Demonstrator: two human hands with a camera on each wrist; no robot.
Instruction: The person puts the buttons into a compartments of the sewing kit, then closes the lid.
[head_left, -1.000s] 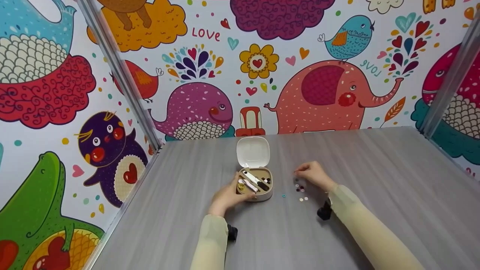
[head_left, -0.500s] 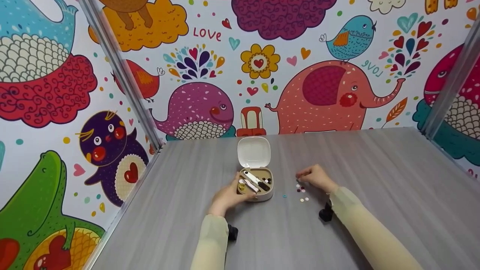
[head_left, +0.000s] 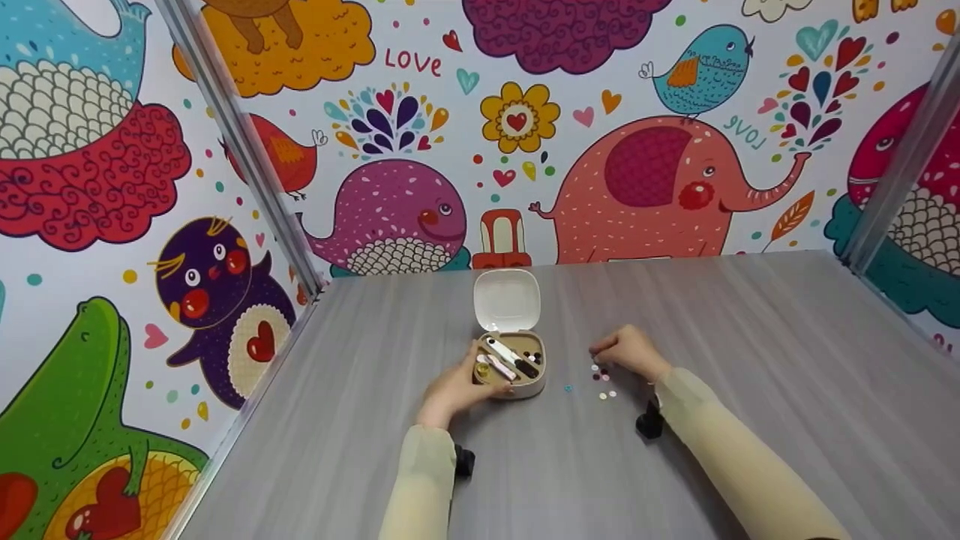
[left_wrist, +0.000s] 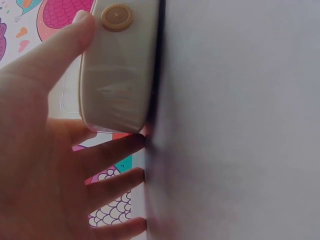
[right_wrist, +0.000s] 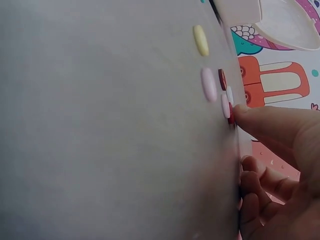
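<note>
My left hand [head_left: 454, 386] steadies a small cream sewing box [head_left: 531, 388], thumb on its front wall and fingers round its left side. The left wrist view shows a tan button [left_wrist: 117, 17] on that wall. The box's white lid [head_left: 507, 300] stands raised. Inside lie a white-and-black tool [head_left: 514, 357], a pinkish-white item, a gold round piece and several dark and white buttons. My right hand [head_left: 634, 352] has its fingertips down at loose buttons on the table. A dark button sits right at the fingertips; I cannot tell whether they pinch it.
Between box and right hand lies a blue button [head_left: 568, 388]. Nearer me are two pale buttons [head_left: 603, 396]; a pink button [right_wrist: 209, 84] and a dark red button [right_wrist: 222, 80] lie by the fingers. Printed panels [head_left: 390, 217] border the grey table [head_left: 540, 472] behind and at the left.
The right fingertips have come down slightly onto the dark button, which showed below them before. The left hand and box keep their place; the head view has shifted slightly.
</note>
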